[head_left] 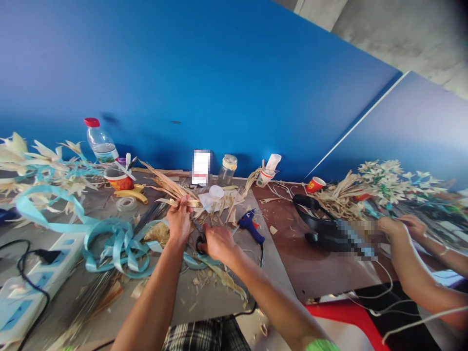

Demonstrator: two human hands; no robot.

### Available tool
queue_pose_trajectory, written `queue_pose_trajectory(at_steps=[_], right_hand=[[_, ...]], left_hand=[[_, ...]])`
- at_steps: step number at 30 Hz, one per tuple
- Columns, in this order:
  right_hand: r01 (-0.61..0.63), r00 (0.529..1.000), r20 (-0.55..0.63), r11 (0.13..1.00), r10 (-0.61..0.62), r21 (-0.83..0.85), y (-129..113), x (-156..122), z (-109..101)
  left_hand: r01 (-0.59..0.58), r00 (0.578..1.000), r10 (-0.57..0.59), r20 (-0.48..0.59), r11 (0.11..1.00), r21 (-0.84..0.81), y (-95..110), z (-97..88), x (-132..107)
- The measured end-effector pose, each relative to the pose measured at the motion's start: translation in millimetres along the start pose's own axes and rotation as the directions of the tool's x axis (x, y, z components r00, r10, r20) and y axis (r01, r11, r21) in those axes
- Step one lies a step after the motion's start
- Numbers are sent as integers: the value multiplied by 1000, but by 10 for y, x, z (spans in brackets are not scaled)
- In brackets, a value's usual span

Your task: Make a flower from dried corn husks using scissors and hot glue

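Observation:
My left hand [179, 220] is raised over the table with its fingers closed on a dry straw-coloured leaf strip [183, 201]. My right hand [215, 242] is closed on black-handled scissors [199, 241] just below and right of the strip. A blue glue gun [249, 225] lies to the right of my right hand. Coils of light-blue ribbon [117, 241] lie to the left of my left arm.
A water bottle [99, 141], red cup [119, 179], tape rolls [126, 203], glass jar [227, 169] and paper cup [263, 178] stand along the blue wall. A white power strip [34, 280] sits at left. Another person's hands [398, 226] work at right among dried leaf flowers [387, 183].

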State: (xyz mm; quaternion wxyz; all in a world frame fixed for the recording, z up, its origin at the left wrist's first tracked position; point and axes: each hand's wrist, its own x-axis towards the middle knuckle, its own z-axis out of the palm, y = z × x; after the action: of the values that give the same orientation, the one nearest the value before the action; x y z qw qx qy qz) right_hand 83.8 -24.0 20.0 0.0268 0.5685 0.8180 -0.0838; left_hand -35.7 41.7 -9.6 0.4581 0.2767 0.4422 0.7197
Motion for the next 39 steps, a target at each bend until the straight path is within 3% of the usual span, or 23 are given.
queue_pose_trajectory(at_steps=[5,7,9,11,12,14,16,17,19,23,26,29,32,36,39], right_hand=[[-27,998,65,993,19,117,144,-89,-131],[-45,996,82,961,23,273,263,-165,-159],[-39,996,87,877,-4,479,398,-244,-156],[-65,993,120,726,-24,685,521,-311,-138],[-90,987,151,610,-49,787,569,-338,-132],[-124,977,172,321,-126,939,629,-372,-141],[-91,984,97,44,-149,995,645,-375,-185],[-48,991,41,-54,-128,997,640,-363,-215],[35,997,-46,-149,-70,988,610,-306,-274],[54,997,-59,-123,-41,991,489,-73,-283],[86,992,-75,-107,99,991,365,146,-189],[228,930,-206,-35,305,973,245,314,-89],[339,867,-345,82,359,937,149,399,-28],[313,796,-383,223,469,923,108,451,16],[297,735,-372,223,567,928,191,493,49]], left_hand=[[11,999,-13,-35,998,-61,4,-4,33],[6,999,-10,-50,997,-82,33,-6,38],[5,998,-12,-65,995,-104,63,-5,39],[7,997,-18,-76,991,-136,77,0,37],[9,997,-21,-76,988,-153,77,3,36],[10,997,-23,-73,985,-172,62,11,32],[25,998,-35,-58,987,-160,38,15,25],[34,998,-42,-52,989,-146,28,16,21],[47,998,-52,-37,992,-116,16,17,9],[47,999,-47,-2,998,-50,19,27,-34],[39,999,-39,-7,999,32,6,43,-66],[34,999,-34,-4,996,77,-26,58,-88],[-8,1000,4,31,995,103,-35,74,-110],[-56,996,43,74,980,190,-12,82,-138],[-26,993,1,121,979,203,-17,82,-141]])
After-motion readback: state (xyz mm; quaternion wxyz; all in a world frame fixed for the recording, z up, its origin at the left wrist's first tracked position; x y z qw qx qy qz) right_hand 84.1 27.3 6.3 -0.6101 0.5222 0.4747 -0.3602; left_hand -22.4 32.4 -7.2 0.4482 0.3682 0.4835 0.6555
